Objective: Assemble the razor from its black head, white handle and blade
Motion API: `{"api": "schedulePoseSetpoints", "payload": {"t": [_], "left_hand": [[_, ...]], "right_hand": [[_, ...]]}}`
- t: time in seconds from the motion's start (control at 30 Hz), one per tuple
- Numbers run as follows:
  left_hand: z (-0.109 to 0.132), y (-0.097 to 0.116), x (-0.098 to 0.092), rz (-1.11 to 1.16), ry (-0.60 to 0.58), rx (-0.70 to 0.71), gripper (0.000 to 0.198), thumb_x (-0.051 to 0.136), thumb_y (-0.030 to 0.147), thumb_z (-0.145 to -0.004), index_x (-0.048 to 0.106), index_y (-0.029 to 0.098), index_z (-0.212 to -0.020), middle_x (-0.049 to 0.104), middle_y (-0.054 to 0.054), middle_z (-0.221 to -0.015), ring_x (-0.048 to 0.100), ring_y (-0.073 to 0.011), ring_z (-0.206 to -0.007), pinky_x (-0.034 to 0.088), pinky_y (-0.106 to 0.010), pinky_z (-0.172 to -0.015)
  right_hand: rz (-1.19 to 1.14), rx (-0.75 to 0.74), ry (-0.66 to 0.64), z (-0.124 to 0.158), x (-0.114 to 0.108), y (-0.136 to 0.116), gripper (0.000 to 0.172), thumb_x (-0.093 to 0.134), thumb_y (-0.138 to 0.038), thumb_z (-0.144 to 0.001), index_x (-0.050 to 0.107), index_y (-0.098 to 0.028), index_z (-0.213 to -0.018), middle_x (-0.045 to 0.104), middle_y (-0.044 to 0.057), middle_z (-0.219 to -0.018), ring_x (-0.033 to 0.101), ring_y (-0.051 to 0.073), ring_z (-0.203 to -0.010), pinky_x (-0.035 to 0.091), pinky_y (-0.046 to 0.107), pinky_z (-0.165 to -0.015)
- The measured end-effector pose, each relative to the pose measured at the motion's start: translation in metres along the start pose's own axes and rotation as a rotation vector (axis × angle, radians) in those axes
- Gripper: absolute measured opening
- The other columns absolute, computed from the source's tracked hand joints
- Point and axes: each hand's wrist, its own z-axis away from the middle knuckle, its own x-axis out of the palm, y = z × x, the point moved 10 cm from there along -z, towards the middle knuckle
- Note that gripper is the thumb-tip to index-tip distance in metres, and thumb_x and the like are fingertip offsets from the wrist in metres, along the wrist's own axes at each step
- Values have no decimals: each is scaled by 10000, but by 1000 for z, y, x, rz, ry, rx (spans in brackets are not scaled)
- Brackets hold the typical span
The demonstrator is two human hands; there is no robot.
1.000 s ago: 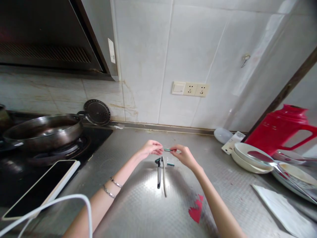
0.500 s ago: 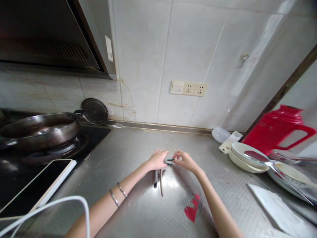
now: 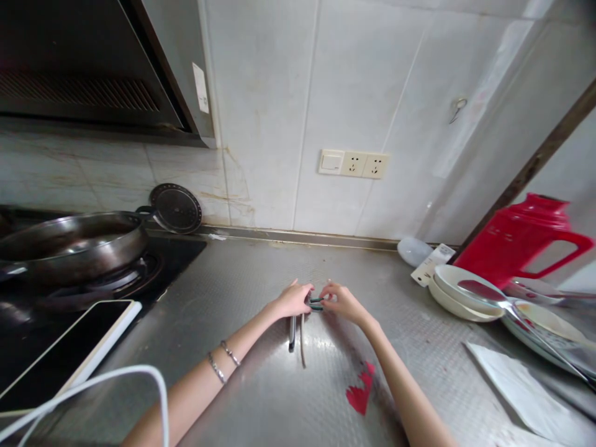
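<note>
Over the steel counter (image 3: 251, 385), my two hands meet at a small object with two dark green prongs (image 3: 316, 304), perhaps handles; its kind is unclear. My left hand (image 3: 294, 300) is closed around its left end, and the fingers hide most of that part. From the right, the fingertips of my right hand (image 3: 341, 302) pinch the ends of the green prongs. Below my left hand lie a thin silver stick with a black end (image 3: 292, 335) and a thin brownish cord or strip (image 3: 302, 341); their upper ends are hidden by the hand.
A pan (image 3: 74, 242) sits on the black stove at left, near a white-edged device (image 3: 69, 354) and a white cable (image 3: 139, 370). Stacked bowls (image 3: 447, 301), a spoon (image 3: 482, 290), a red thermos (image 3: 516, 239) and white paper (image 3: 521, 391) lie right. A red scrap (image 3: 360, 391) lies in front.
Both hands keep nearly the same pose at the green-pronged object. My right fingers have shifted slightly along the prongs, and the whole view has moved a little.
</note>
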Motion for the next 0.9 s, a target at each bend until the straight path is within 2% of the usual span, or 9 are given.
{"api": "schedulePoseSetpoints", "payload": {"t": [0.3, 0.5, 0.7, 0.8, 0.9], "left_hand": [[2, 2, -4, 34, 39, -17, 456, 682, 262, -606, 525, 196, -1029, 660, -35, -960, 596, -231, -960, 219, -428, -1049], [2, 2, -4, 22, 37, -14, 465, 675, 279, -615, 520, 191, -1045, 659, -33, -935, 601, -226, -935, 228, -428, -1040], [3, 5, -3, 41, 22, 4, 548, 694, 300, -608, 508, 174, -1108, 631, -76, -1066, 564, -240, -1027, 207, -451, -1051], [4, 11, -24, 90, 61, 42, 597, 697, 330, -615, 497, 164, -1153, 575, -108, -1182, 502, -259, -1125, 255, -436, -1038], [12, 9, -69, 213, 222, 41, 436, 609, 293, -713, 532, 153, -1118, 576, -105, -1179, 521, -216, -1096, 372, -329, -958]], "right_hand": [[33, 41, -22, 2, 6, -1, 172, 532, -161, -691, 682, -165, -774, 603, 46, -820, 551, 133, -701, 431, 251, -708], [40, 55, -27, 2, 6, 4, 192, 551, -183, -688, 685, -150, -821, 610, 62, -862, 554, 137, -710, 425, 246, -699], [62, 60, -2, 3, 0, 4, 224, 551, -186, -681, 686, -154, -857, 624, 62, -861, 566, 139, -711, 419, 252, -722], [89, 82, 34, 3, -8, 7, 191, 539, -214, -702, 675, -155, -821, 643, 60, -829, 573, 143, -700, 414, 249, -707], [108, 158, 102, 3, -18, 7, 184, 501, -273, -750, 645, -161, -775, 651, 37, -691, 570, 142, -634, 397, 228, -623]]}}
